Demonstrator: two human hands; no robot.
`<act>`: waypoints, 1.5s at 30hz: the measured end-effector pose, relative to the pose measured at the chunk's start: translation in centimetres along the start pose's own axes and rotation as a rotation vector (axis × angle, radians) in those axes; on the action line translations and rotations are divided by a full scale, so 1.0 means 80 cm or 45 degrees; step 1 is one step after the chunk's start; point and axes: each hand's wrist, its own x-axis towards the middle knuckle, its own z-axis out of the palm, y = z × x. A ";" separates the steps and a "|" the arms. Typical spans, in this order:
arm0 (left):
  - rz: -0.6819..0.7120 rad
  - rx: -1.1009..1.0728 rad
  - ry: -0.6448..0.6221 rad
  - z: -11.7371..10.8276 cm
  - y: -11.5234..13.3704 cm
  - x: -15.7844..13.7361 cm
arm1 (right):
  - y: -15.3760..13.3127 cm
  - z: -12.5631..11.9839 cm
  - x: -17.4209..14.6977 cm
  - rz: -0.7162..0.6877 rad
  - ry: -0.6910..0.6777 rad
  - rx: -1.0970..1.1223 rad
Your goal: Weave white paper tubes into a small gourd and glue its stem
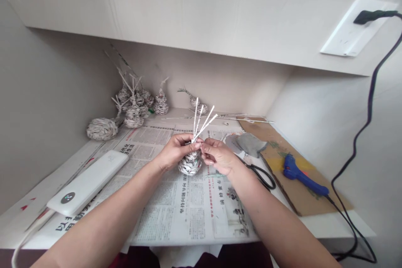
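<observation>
A small woven paper gourd [189,164] stands on the newspaper between my hands, with several white paper strips [201,122] fanning up from its neck. My left hand [180,148] is closed around the neck, its thumb across the front. On the other side my right hand [218,154] pinches at the same neck, fingertips meeting the left thumb. What lies between the right fingertips is too small to make out. Part of the gourd's upper body is hidden by my fingers.
Several finished-looking woven gourds [134,115] cluster at the back left. A white power bank [89,182] lies left. Black-handled scissors [264,177] rest right of my right hand, near a blue glue gun [303,178] on cardboard [282,192]. Newspaper [163,213] covers the table.
</observation>
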 end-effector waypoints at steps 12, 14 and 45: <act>0.296 0.568 0.064 -0.002 0.012 -0.003 | -0.001 -0.005 -0.002 0.292 -0.111 0.189; 0.358 0.621 0.072 -0.002 0.012 -0.003 | 0.000 -0.006 -0.001 0.310 -0.124 0.228; 0.643 0.932 0.198 0.001 -0.002 -0.002 | 0.002 -0.006 0.000 0.274 -0.149 0.308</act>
